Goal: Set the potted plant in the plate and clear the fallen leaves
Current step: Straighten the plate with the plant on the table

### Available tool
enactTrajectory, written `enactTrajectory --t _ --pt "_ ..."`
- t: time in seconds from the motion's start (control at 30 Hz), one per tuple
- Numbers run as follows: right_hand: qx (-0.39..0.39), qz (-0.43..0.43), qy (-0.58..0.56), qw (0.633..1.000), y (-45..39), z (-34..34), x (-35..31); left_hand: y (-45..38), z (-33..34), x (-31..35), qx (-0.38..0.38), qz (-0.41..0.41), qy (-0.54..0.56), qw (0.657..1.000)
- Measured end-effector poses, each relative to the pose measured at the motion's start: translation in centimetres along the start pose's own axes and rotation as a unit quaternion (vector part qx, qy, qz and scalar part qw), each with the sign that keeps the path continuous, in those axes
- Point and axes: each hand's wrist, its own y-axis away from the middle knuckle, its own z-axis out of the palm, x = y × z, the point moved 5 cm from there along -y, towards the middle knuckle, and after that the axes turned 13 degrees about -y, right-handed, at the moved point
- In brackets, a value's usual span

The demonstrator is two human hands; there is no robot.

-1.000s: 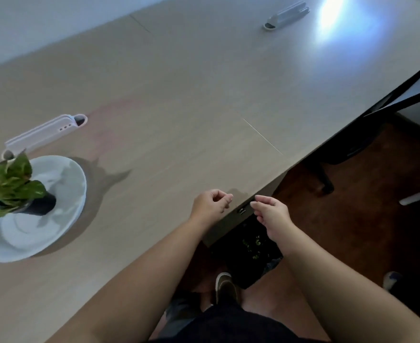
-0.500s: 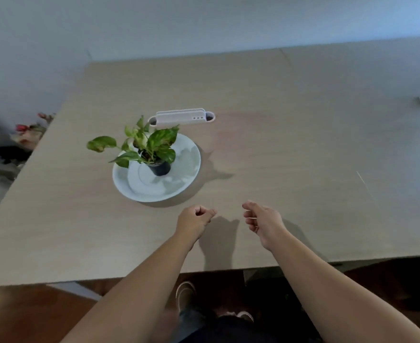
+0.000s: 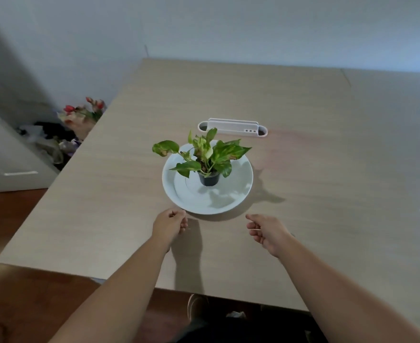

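Observation:
A small green potted plant (image 3: 207,178) in a black pot stands upright inside the white plate (image 3: 238,191) in the middle of the wooden table. My left hand (image 3: 169,225) hovers just in front of the plate's near left rim, fingers curled shut with nothing visible in them. My right hand (image 3: 266,232) is in front of the plate's near right side, a little apart from it, fingers loosely curled and holding nothing. I see no loose leaves on the table.
A white oblong holder (image 3: 232,128) lies behind the plate. The table (image 3: 328,169) reaches to the wall at the back. A bouquet (image 3: 85,112) and dark bags (image 3: 50,142) sit on the floor at the left.
The view swung left from the table's right edge and floor to the plate and plant. Both hands moved forward, now just short of the plate's near rim.

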Motion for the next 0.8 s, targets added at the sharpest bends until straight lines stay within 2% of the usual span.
enactTrajectory --t 0.23,0.47,0.67,0.8 --pt "0.026 0.003 0.025 0.999 -2.3 3.8 -0.3 -4.8 -2.6 0.2 -0.017 -0.011 0.023 1.0" --pt "0.054 -0.009 0.016 0.998 -3.7 4.9 0.3 -7.8 -4.3 1.8 -0.026 0.0 0.037 0.999" --pt "0.061 -0.007 0.006 0.998 -4.7 4.2 -0.5 -8.8 -3.1 3.5 -0.04 0.017 0.061 0.997" --pt "0.079 -0.024 0.001 0.997 -5.4 3.0 -1.8 -9.6 -1.5 4.8 -0.05 0.035 0.038 0.997"
